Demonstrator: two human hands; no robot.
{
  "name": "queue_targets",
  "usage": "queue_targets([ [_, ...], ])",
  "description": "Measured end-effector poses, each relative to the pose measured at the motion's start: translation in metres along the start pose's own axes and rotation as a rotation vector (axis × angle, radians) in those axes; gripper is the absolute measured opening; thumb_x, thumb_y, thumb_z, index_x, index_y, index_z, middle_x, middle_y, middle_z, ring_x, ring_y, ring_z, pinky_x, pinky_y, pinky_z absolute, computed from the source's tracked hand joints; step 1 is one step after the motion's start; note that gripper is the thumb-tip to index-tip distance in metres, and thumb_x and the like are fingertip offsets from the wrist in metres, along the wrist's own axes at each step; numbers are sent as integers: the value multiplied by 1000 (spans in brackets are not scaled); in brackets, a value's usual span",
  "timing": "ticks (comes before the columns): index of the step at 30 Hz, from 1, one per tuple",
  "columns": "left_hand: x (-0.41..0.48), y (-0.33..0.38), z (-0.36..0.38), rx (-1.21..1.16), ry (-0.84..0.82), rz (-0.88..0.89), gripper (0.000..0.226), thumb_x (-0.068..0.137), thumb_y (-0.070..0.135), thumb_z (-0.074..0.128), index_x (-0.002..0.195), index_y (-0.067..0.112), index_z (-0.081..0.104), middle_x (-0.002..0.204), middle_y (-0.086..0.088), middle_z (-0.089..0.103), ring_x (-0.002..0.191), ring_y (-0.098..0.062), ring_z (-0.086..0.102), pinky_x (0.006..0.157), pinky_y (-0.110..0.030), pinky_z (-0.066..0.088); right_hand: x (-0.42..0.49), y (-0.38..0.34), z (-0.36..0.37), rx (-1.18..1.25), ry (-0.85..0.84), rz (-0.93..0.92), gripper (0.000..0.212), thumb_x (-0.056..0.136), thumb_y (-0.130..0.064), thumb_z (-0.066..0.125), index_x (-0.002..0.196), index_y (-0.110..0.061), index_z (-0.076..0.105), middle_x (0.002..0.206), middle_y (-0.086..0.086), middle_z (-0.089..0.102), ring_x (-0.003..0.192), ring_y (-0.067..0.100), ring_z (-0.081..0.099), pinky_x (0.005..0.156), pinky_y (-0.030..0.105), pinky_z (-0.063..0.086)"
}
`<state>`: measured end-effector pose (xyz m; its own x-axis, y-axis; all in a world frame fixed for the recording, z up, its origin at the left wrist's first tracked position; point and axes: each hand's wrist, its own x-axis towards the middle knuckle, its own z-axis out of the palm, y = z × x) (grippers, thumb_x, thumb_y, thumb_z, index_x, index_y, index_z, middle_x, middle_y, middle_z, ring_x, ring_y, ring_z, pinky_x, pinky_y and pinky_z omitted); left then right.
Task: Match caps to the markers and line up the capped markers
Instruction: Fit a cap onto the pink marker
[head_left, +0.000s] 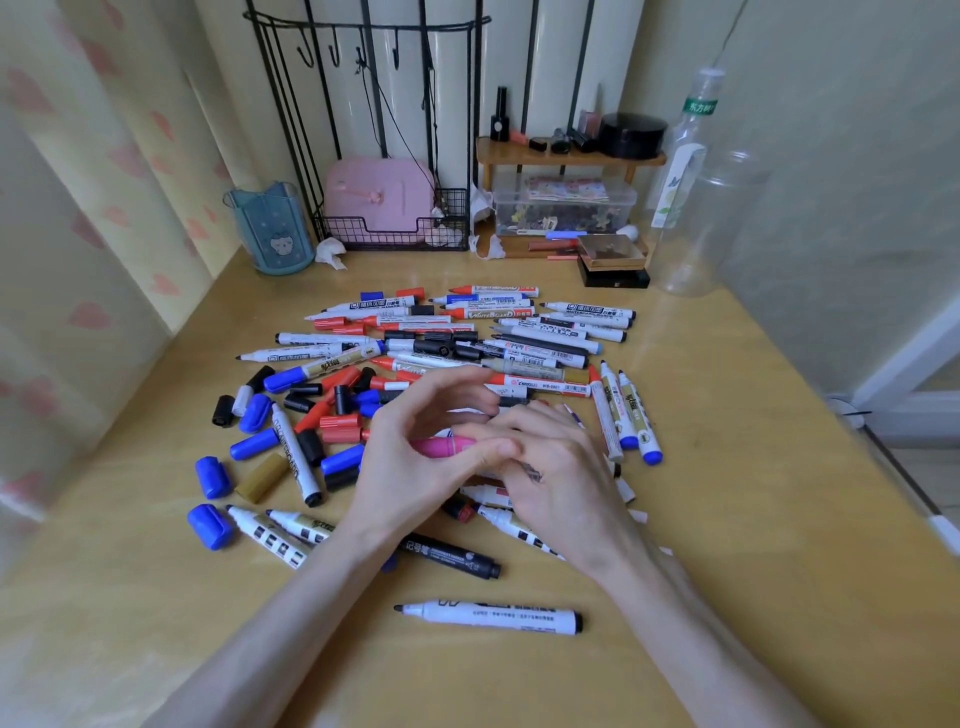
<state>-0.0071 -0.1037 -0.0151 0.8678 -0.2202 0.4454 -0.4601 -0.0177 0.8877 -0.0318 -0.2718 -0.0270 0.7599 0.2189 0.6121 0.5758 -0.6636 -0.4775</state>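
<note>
Head view: hands (410, 457) (561, 478) hold pink marker (441, 447) over pile (467, 332), well inside table (753, 545) edges

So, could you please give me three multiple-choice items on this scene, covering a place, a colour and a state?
1. Where on the table does the teal cup stand? A front edge; B back left; C back right.
2. What colour is the marker between the left hand and right hand? A green; B yellow; C pink.
3. The white marker nearest the viewer is: A uncapped; B capped; C held.
Answers: B, it stands at the far left; C, pink shows between the hands; A, its dark tip lies bare.
</note>
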Motion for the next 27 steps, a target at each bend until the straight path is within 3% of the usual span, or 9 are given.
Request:
queue_targets([
  [3, 1, 1, -2, -20, -37, 0, 66, 73, 28, 91, 130, 9, 65, 108, -9, 73, 107, -31, 72, 97, -48, 58, 0, 0, -2, 1, -20, 2, 31, 98, -16, 56, 117, -23, 78, 95, -8, 70, 90, 18, 61, 81, 43, 46],
  [6, 6, 3, -6, -21, -89, 5, 86, 62, 39, 96, 136, 13, 61, 117, -5, 71, 112, -32, 69, 99, -44, 57, 3, 2, -10, 72, -91, 71, 25, 97, -15, 70, 119, -25, 77, 104, -12, 71, 102, 9, 62, 92, 40, 45],
  [8, 8, 5, -8, -4, -101, -2, 91, 56, 35, 97, 137, 16, 60, 121, -2, 69, 112, -30, 69, 97, -42, 58, 6, 3, -14, 83, -98, 99, 25, 95, -18, 74, 119, -26, 77, 104, -14, 71, 101, 5, 62, 92, 41, 45],
  [15, 7, 4, -10, 25, -67, 23, 80, 61, 32, 95, 133, 14, 64, 120, 2, 70, 107, -27, 69, 91, -30, 55, 6, 0, -17, 124, -104, 143, 28, 94, -38, 65, 118, -29, 75, 102, -18, 71, 101, 1, 62, 95, 42, 47],
  [21, 7, 2, -14, 84, -57, 54, 76, 66, 42, 92, 133, 18, 65, 125, 1, 67, 116, -28, 65, 94, -37, 57, 7, 2, -16, 93, -95, 125, 28, 95, -41, 68, 118, -26, 76, 104, -18, 71, 104, 1, 61, 95, 39, 48],
  [27, 8, -1, -18, 177, -42, 64, 81, 68, 47, 90, 139, 25, 59, 135, 7, 61, 129, -24, 58, 106, -44, 51, 8, 14, -20, 41, -12, 186, 28, 92, -34, 77, 118, -25, 76, 112, -15, 72, 112, 5, 63, 98, 40, 50],
])
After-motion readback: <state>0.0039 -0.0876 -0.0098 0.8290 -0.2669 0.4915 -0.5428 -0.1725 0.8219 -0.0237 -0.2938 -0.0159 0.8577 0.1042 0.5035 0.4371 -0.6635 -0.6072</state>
